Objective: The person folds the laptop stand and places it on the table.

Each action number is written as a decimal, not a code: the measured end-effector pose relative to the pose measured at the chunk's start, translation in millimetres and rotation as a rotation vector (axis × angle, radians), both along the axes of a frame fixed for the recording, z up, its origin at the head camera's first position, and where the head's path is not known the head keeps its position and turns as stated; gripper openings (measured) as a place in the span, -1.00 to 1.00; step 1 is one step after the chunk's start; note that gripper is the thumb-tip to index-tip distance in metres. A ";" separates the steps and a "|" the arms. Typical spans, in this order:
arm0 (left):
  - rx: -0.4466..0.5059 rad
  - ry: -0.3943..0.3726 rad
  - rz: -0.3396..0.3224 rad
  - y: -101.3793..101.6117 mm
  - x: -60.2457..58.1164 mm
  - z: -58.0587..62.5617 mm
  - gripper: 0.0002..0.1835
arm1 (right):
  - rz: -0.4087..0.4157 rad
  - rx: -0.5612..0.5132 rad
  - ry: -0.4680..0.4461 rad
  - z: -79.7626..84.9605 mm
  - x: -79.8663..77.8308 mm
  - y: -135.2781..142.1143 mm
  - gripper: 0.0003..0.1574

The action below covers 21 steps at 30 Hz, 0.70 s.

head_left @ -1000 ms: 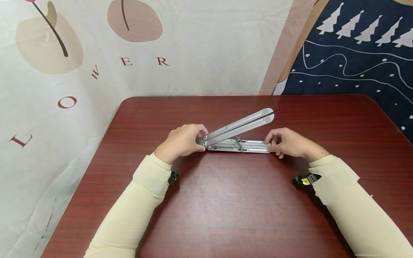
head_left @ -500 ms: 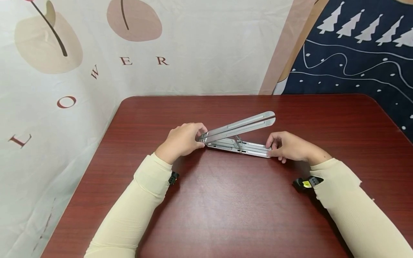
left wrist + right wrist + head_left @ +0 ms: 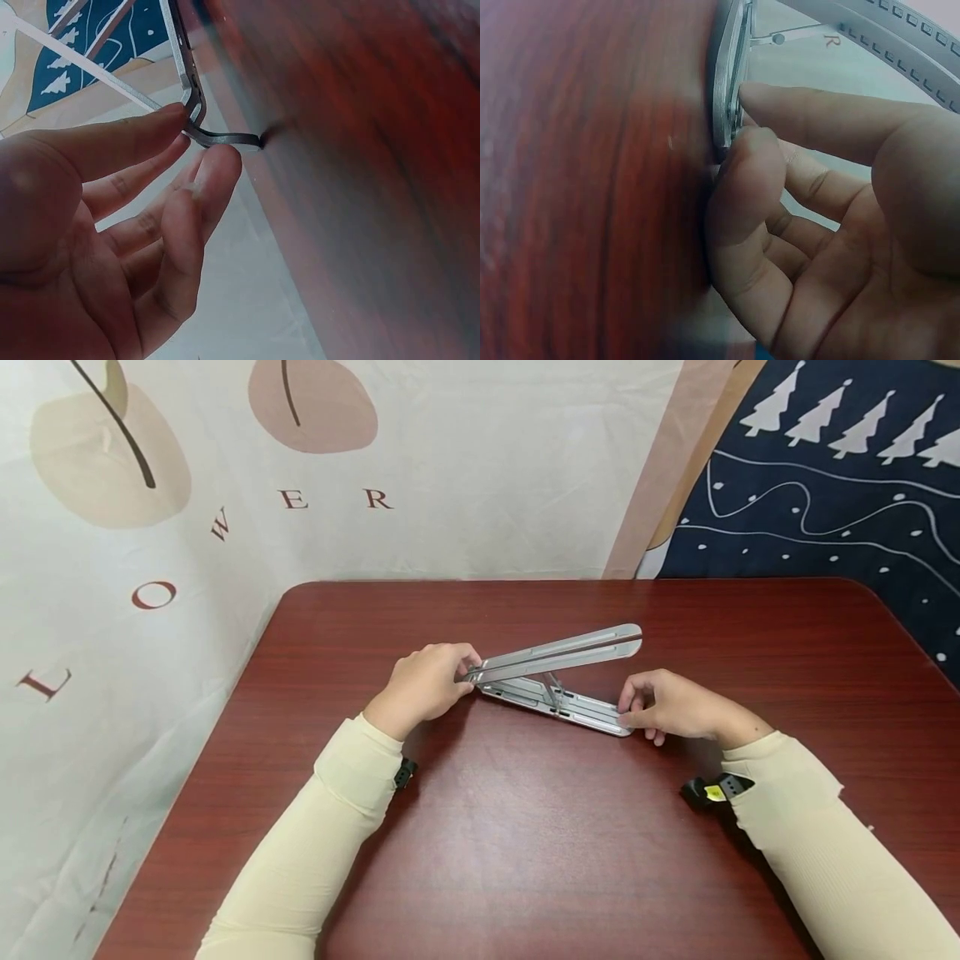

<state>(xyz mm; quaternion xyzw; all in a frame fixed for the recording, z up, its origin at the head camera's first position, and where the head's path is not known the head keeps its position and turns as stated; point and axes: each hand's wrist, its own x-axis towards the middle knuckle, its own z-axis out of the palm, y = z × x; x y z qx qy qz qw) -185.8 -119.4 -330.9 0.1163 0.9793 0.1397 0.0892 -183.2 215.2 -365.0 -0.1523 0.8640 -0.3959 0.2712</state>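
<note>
A silver folding laptop stand is spread in a V near the middle of the table. Its twin upper arms slant up to the right, propped by a thin strut over the narrow base. My left hand grips the hinged left end between thumb and fingers. In the left wrist view, a curved lip pokes out past those fingertips. My right hand pinches the base's right end. Seen from the right wrist, thumb and forefinger meet at the base tip, low beside the table.
The reddish-brown wooden table has rounded far corners. Behind and to the left hangs a pale cloth with printed letters, and a navy cloth with white trees hangs at the right. A black wrist device sits under the right sleeve.
The stand has turned clockwise about its left end. Its base's right end has come nearer to me with my right hand, and the upper arms slant less steeply in view. The left hand barely moved.
</note>
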 end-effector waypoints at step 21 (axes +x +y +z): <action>-0.015 0.023 -0.006 6.1 -8.3 -1.6 -0.70 | 0.001 0.063 0.075 1.9 7.1 -5.6 -0.87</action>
